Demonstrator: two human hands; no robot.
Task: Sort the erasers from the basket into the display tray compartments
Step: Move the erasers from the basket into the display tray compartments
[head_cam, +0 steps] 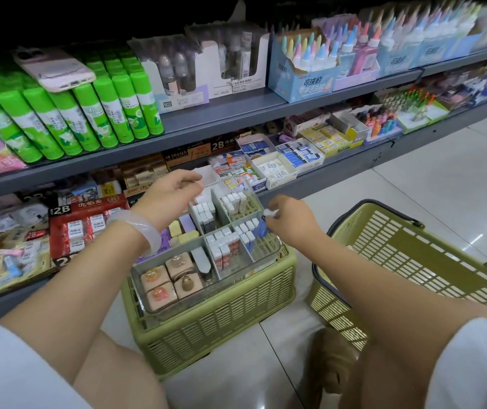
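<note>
So the right hand [291,218] is pinching a small white eraser [270,213] at its fingertips, holding it just above the tray compartment that has the blue-and-white erasers [251,231] standing in rows. That compartment is right under and a bit to the left of the fingers.

The left hand [171,191] hovers over the far end of the clear display tray [269,255], fingers loosely curled, and as far as I can see it's holding nothing. There's a pale bangle [142,230] on that wrist.

The tray sits on top of an upturned green crate [215,320], below both hands. Closer to the person than the left hand, the near compartments hold pinkish square erasers with little figures on top [168,278]. Between the two hands are compartments full of white erasers standing on end [223,247].

The green shopping basket [413,261] sits just to the right of the right forearm, on the tile floor; can't tell what's left inside it from here. Past both hands are shop shelves, with green glue sticks [89,113] up left and a phone [55,67] lying on them.
</note>
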